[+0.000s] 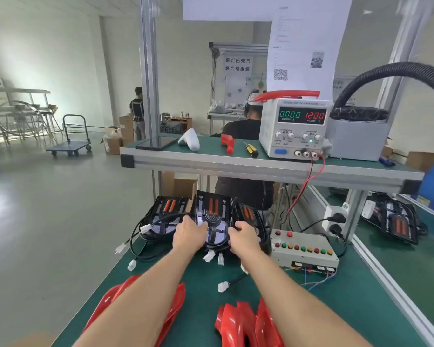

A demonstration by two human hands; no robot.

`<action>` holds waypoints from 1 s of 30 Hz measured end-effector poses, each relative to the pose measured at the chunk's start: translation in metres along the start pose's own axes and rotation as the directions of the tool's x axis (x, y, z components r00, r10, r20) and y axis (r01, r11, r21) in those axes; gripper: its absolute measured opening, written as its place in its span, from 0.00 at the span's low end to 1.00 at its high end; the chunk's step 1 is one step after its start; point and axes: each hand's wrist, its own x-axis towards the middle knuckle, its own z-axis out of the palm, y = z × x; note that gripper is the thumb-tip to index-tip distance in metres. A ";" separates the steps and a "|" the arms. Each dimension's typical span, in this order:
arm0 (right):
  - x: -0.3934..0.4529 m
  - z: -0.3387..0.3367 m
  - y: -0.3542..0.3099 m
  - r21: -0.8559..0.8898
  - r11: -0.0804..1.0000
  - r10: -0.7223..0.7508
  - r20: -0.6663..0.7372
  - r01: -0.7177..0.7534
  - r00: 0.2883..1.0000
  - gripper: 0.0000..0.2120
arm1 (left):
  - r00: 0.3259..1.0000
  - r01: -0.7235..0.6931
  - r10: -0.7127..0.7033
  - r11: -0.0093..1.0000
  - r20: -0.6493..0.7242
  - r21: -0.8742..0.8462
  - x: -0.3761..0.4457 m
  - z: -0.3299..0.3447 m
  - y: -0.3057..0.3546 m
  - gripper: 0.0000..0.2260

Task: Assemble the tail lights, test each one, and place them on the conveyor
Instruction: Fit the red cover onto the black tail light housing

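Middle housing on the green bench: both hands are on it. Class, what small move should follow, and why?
Probably lift the middle housing clear of its neighbours: the left hand and right hand already grip its lower edge, and the red lenses wait nearer.

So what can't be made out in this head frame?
- Middle black housing: lower part covered by left hand and right hand.
- Red lenses: cut off by bottom edge, forearms across them.
- Posted sheet: print too small.
- Control box: button labels unreadable.
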 end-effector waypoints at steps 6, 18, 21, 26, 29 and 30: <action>0.003 0.014 0.000 -0.243 0.970 0.005 -0.110 -0.032 0.994 0.08 | 0.999 -0.012 0.010 0.999 -0.035 -0.044 0.004 0.011 -0.004 0.05; -0.031 0.006 -0.007 0.057 0.975 -0.212 -0.041 0.214 0.977 0.09 | 0.984 -0.177 0.148 0.876 -0.099 -0.448 -0.018 -0.029 -0.013 0.10; -0.041 -0.003 -0.018 0.212 0.941 -0.279 0.040 0.265 0.959 0.11 | 0.966 -0.251 0.252 0.842 -0.064 -0.478 -0.036 -0.048 -0.016 0.12; -0.064 -0.016 -0.030 0.476 0.860 -0.258 0.096 0.183 0.961 0.29 | 0.913 -0.329 0.409 0.715 -0.013 -0.617 -0.088 -0.069 -0.018 0.13; -0.084 -0.026 -0.033 0.523 0.820 -0.316 0.072 0.234 0.946 0.31 | 0.888 -0.366 0.459 0.685 -0.017 -0.631 -0.111 -0.082 -0.023 0.14; -0.093 -0.031 -0.033 0.516 0.815 -0.340 0.054 0.265 0.939 0.29 | 0.883 -0.383 0.468 0.685 -0.028 -0.620 -0.116 -0.086 -0.026 0.17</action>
